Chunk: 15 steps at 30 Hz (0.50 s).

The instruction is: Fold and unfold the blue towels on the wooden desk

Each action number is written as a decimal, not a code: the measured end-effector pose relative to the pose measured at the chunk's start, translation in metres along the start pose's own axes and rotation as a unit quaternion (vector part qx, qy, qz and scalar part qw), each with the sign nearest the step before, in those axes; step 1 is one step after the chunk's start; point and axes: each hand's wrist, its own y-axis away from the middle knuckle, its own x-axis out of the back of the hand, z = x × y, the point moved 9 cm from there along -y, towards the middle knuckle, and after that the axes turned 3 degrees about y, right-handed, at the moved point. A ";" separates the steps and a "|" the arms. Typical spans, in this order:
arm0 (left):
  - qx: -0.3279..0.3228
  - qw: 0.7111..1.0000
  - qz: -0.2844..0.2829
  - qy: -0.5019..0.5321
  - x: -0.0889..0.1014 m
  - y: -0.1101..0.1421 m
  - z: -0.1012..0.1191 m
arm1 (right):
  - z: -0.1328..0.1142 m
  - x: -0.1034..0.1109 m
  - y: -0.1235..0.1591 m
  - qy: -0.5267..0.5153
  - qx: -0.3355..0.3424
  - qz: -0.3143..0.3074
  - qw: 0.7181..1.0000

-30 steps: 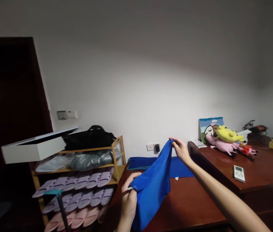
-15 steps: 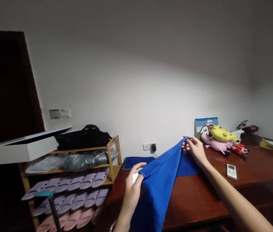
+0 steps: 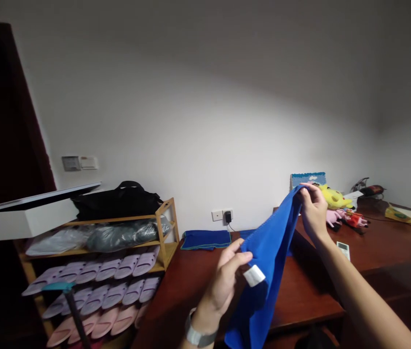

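A blue cloth [image 3: 269, 242] hangs in the air between my two hands, its stitched top edge slanting up to the right. My left hand [image 3: 223, 278] pinches the lower left corner, close to a white label [image 3: 254, 276] sewn on the cloth. Higher up, my right hand [image 3: 313, 206] grips the other corner between thumb and fingers. The lower part of the cloth droops past the front of the table and out of the picture. A folded blue cloth with a green edge [image 3: 205, 239] lies on the table against the wall.
On the brown table [image 3: 314, 291] are plush toys [image 3: 336, 198], a white remote [image 3: 343, 250] and a yellow tissue pack [image 3: 403, 214]. To the left stands a wooden rack [image 3: 169, 252] with slippers [image 3: 120, 266], a black bag [image 3: 118, 201] and a white box [image 3: 26, 218]. A plug [image 3: 228, 216] sits in the wall socket.
Both hands have moved right and the right hand has risen, carrying the cloth with them. The cloth's label now shows fully, and more of the folded cloth behind is visible.
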 end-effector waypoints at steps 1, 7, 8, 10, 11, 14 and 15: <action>0.024 0.998 -0.047 0.027 -0.016 -0.001 -0.003 | -0.002 -0.001 -0.008 0.006 0.013 0.011 1.000; -0.002 0.991 -0.064 0.114 -0.017 -0.020 0.002 | -0.006 -0.098 -0.036 0.017 0.072 -0.057 0.996; -0.011 0.992 -0.034 0.123 0.000 -0.025 -0.001 | -0.001 -0.132 -0.029 0.020 0.071 -0.101 0.992; -0.027 0.990 0.033 0.134 0.043 -0.035 -0.013 | 0.013 -0.209 0.002 0.030 0.060 -0.219 0.973; -0.033 0.988 0.068 0.135 0.068 -0.040 -0.022 | 0.022 -0.249 0.028 0.037 0.051 -0.300 0.952; -0.020 0.971 0.200 0.131 0.159 -0.041 -0.071 | 0.041 -0.330 0.130 0.042 0.038 -0.463 0.884; -0.004 0.959 0.255 0.124 0.193 -0.035 -0.093 | 0.046 -0.340 0.167 0.040 0.035 -0.490 0.870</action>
